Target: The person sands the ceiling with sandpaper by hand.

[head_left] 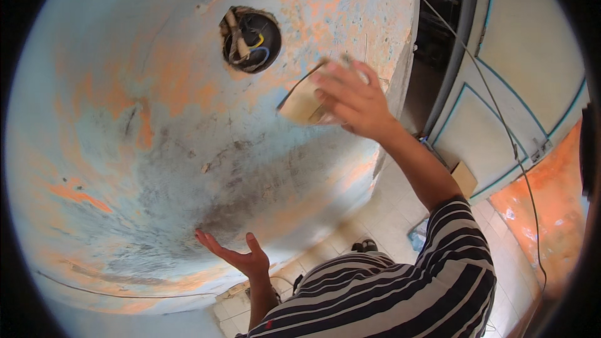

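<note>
My right hand (357, 103), slightly blurred, holds a tan sheet of sandpaper (299, 104) against the patchy wall (119, 56). The sheet has a dark edge, and my fingers hide its right part. The wall shows light blue paint, orange patches and dark grey smudges. Lower and to the left, my left hand (241, 256) is open near the wall with its fingers stretched out and nothing in it. I cannot tell whether its fingertips touch the surface.
A round electrical box (253, 40) with loose wires is sunk into the wall above the sandpaper. At right are a doorway, a pale door (476, 109) with blue lines and a hanging cable (527, 194). Below lies a tiled floor (391, 213) with a cardboard piece (464, 179).
</note>
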`<state>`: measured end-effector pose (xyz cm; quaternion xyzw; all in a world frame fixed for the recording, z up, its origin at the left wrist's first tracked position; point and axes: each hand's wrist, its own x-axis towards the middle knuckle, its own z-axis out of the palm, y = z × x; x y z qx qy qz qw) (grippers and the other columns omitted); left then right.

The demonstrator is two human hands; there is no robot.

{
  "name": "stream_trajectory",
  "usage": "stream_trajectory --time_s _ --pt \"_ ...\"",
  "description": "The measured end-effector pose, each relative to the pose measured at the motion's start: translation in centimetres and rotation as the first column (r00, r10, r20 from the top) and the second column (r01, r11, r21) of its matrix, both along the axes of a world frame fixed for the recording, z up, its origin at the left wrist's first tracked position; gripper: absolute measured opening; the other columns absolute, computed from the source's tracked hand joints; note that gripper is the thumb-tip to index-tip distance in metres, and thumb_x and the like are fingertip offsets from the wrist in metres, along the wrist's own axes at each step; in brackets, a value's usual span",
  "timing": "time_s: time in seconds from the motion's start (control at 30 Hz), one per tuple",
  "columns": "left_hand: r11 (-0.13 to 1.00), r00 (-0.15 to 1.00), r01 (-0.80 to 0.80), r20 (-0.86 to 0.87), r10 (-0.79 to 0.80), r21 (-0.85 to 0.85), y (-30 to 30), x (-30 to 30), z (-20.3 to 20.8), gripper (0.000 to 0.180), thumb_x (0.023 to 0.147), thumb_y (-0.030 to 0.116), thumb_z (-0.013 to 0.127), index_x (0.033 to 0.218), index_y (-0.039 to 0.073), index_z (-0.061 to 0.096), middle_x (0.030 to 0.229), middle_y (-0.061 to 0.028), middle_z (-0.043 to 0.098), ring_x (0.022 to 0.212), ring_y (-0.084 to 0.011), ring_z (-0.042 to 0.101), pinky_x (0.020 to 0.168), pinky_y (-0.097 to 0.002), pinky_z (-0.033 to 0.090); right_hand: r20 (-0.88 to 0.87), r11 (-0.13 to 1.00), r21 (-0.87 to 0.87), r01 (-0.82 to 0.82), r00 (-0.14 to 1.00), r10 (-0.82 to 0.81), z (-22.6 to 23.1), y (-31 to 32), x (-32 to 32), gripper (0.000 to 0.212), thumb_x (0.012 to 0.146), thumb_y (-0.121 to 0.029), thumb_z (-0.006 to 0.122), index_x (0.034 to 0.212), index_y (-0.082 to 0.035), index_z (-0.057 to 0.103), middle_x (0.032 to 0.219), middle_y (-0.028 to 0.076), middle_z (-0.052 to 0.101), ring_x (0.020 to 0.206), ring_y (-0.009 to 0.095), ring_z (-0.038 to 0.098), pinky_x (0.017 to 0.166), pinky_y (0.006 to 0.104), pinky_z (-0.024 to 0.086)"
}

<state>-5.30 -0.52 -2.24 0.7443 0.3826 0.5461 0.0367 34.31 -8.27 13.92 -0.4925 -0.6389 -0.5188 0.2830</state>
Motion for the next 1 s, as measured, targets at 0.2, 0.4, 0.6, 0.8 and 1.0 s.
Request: stream_trajectory --time_s 0.2,0.4,0.6,0.8,1.0 --pt "1.000 0.999 -0.015 0.037 0.016 -0.022 -2.0 4.2 0.8 0.090 0.090 0.022 0.067 0.162 0.004 0.017 0.169 -0.0249 0.015 0.158 -0.0446 0.013 0.125 -0.0621 0.014 -0.572 0.911 0.388 -0.144 0.737 0.360 -2.8 1.7 6.0 0.024 0.093 -0.007 0.063 0.115 -0.004 0.070 0.139 0.020 0.063 0.135 0.042 0.055 0.115 0.0505 0.040" --pt "0.993 0.998 -0.045 0.035 0.049 -0.111 -4.1 7.7 0.9 0.089 0.099 0.037 0.064 0.164 0.003 0.014 0.169 -0.0231 0.017 0.157 -0.0404 0.017 0.125 -0.0571 0.015 -0.271 1.000 0.013 0.009 0.963 -0.005 -3.0 -0.1 5.6 0.034 0.084 -0.009 0.069 0.118 -0.003 0.070 0.145 0.017 0.060 0.140 0.038 0.052 0.119 0.0508 0.037" --pt "0.987 0.997 -0.067 0.029 0.072 -0.149 -6.8 10.9 -0.3 0.086 0.098 0.032 0.065 0.163 0.000 0.017 0.168 -0.0225 0.023 0.157 -0.0395 0.019 0.126 -0.0556 0.014 -0.505 0.917 0.290 -0.274 0.770 0.390 -4.5 -1.1 5.8 0.025 0.096 -0.009 0.066 0.120 -0.003 0.069 0.146 0.015 0.060 0.142 0.034 0.051 0.121 0.0519 0.033" --pt "0.970 0.991 -0.123 0.025 0.131 -0.210 -8.8 12.7 -1.8 0.084 0.096 0.027 0.066 0.162 0.001 0.021 0.167 -0.0204 0.027 0.156 -0.0396 0.021 0.124 -0.0575 0.017 -0.466 0.836 0.450 -0.312 0.717 0.518 -4.8 1.8 10.3 0.035 0.107 -0.015 0.049 0.134 0.007 0.058 0.149 0.024 0.055 0.144 0.029 0.049 0.120 0.0458 0.033" --pt "0.964 0.984 -0.124 0.095 0.150 -0.236 -9.7 13.6 -1.5 0.086 0.092 0.024 0.070 0.160 -0.001 0.024 0.165 -0.0274 0.028 0.155 -0.0455 0.021 0.124 -0.0585 0.017 -0.547 0.886 0.318 -0.337 0.698 0.462 -5.6 1.6 2.2 0.049 0.107 -0.016 0.053 0.150 0.005 0.045 0.155 0.023 0.049 0.149 0.032 0.043 0.120 0.0480 0.035"
